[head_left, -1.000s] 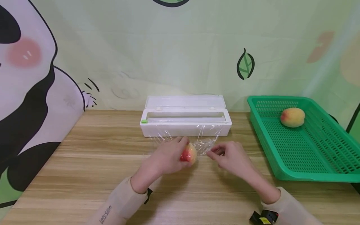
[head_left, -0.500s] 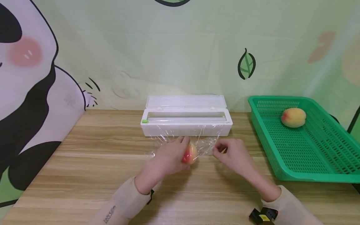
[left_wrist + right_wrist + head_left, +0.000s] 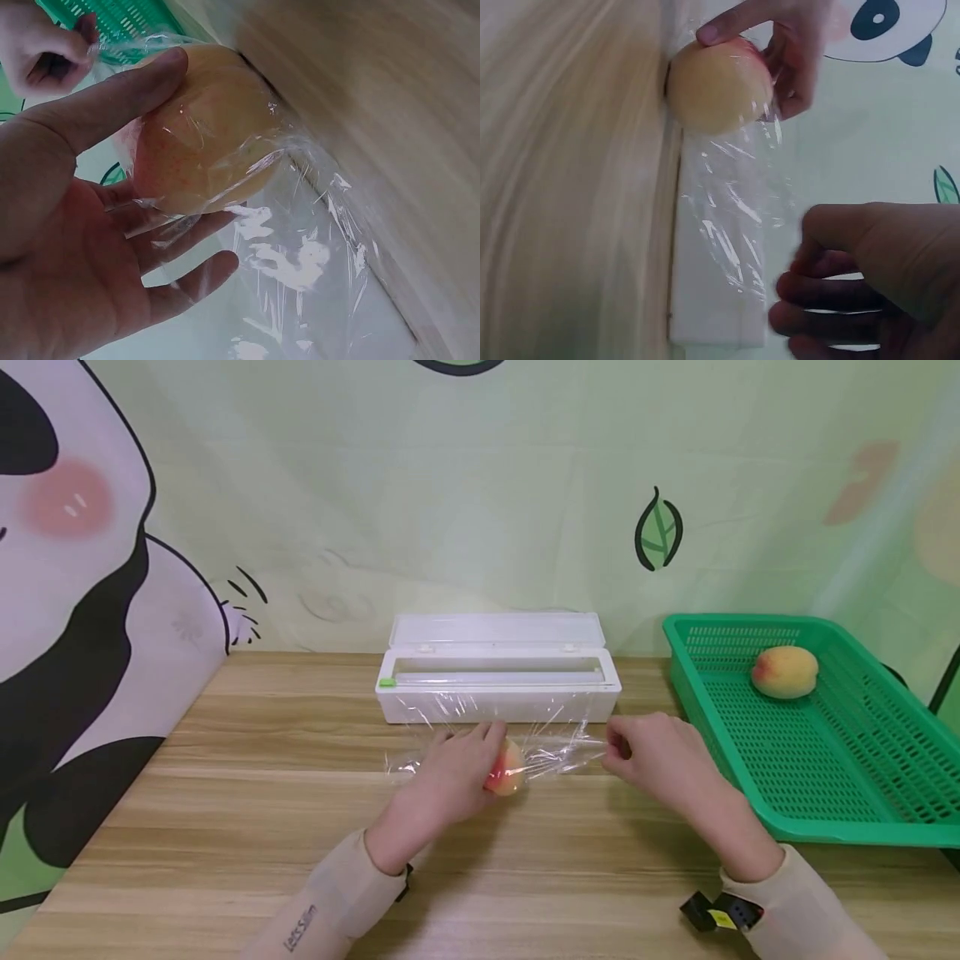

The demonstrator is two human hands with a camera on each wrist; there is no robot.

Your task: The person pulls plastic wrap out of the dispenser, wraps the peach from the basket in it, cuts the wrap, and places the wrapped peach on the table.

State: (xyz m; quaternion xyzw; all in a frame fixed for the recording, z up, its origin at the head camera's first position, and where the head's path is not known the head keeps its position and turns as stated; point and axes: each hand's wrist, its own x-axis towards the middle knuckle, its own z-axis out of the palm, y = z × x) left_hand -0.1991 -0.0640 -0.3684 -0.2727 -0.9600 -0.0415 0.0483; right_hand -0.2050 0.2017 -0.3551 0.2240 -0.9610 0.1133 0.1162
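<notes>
A red and yellow peach (image 3: 507,768) sits on the table in front of the white cling film dispenser (image 3: 498,703). My left hand (image 3: 455,774) holds the peach from its left side, thumb on one face and fingers behind in the left wrist view. Clear cling film (image 3: 292,255) runs from the dispenser and lies over the peach. My right hand (image 3: 660,756), to the right of the peach, pinches a gathered corner of the film between thumb and forefinger. Between that pinch and the peach the film is stretched taut in creases, as the right wrist view also shows.
At the right stands a green plastic basket (image 3: 731,760) with a second peach (image 3: 784,672) inside. The dispenser's lid (image 3: 497,630) is raised at the back, near the printed backdrop (image 3: 480,510). A green slider (image 3: 387,682) sits at the dispenser's left end.
My right hand has moved right, away from the peach, pulling the film's corner out into a taut strip. My left hand has stayed on the peach.
</notes>
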